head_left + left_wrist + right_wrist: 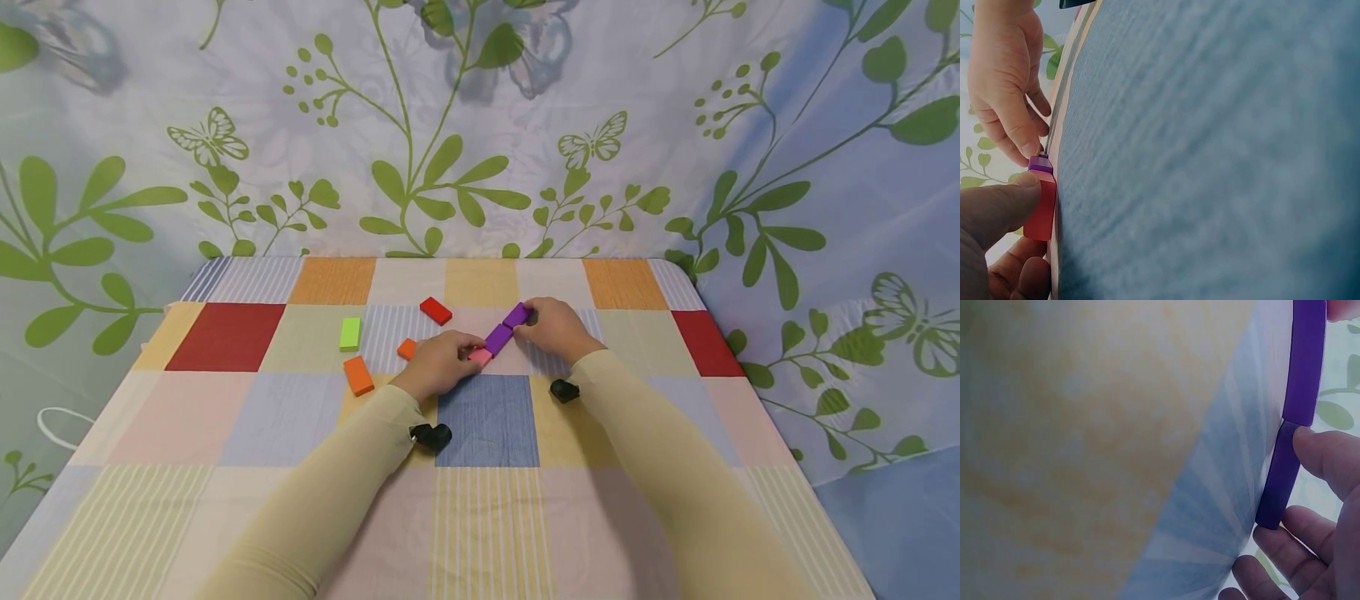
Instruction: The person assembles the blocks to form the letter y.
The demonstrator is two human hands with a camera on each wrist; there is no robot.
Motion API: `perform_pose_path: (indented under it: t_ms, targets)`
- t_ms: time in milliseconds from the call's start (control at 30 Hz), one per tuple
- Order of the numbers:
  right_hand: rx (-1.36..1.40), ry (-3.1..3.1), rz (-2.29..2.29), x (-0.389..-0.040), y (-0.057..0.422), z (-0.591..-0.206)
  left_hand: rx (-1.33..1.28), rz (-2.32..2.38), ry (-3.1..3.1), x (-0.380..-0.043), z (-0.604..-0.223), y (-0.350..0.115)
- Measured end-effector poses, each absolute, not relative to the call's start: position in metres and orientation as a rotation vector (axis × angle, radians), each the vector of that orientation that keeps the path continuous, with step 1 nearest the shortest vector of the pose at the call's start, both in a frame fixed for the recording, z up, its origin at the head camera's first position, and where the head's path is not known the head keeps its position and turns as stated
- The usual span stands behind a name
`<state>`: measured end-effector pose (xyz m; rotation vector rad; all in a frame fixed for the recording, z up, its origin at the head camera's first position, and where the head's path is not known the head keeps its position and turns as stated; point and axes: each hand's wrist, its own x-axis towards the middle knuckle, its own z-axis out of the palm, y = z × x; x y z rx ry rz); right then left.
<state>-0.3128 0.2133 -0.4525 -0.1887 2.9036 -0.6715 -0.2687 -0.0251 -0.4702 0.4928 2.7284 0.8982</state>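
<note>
Three rectangular blocks lie end to end in a slanting row on the cloth. At its near left end is a pink block point(481, 357), which looks redder in the left wrist view; my left hand point(441, 365) pinches it, thumb on one side and fingers at its outer end. A purple block point(498, 338) forms the middle of the row. My right hand point(557, 328) holds the other purple block point(1279, 475) at the far right end. Its thumb lies by the joint between the two purple blocks, and a fingertip meets the outer end.
Left of the row lie a red block point(436, 311), a green block point(350, 334), an orange block point(358, 376) and a smaller-looking orange block point(407, 349) partly behind my left hand. A patchwork cloth point(300, 417) covers the table, with a leaf-patterned curtain point(450, 108) behind.
</note>
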Motion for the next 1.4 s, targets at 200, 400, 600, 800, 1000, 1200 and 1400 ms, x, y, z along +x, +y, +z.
perform_pose_path:
  t_ms: [200,400,600,800,1000,1200,1400]
  targets:
    - [-0.205,2.907,-0.659,-0.3142,0.2136,-0.4531,0.492,0.898,2.726,-0.2681,-0.4692,-0.0252]
    - [-0.219,2.906,-0.658,-0.3154,0.2146,-0.4543,0.494,0.915,2.722,-0.267,-0.4672,-0.026]
    - [-0.229,2.903,-0.659,-0.3165,0.2152,-0.4553,0.503,0.919,2.722,-0.2669,-0.467,-0.0268]
    - [-0.231,2.896,-0.657,-0.3156,0.2142,-0.454,0.502,0.924,2.718,-0.2668,-0.4676,-0.0267]
    - [-0.236,2.9,-0.66,-0.3162,0.2156,-0.4566,0.506,0.923,2.719,-0.2667,-0.4678,-0.0269]
    - [-0.236,2.901,-0.66,-0.316,0.2166,-0.4578,0.503,0.927,2.719,-0.266,-0.4675,-0.0263]
    - [-0.239,2.902,-0.653,-0.3155,0.2161,-0.4583,0.502,0.922,2.723,-0.2664,-0.468,-0.0259]
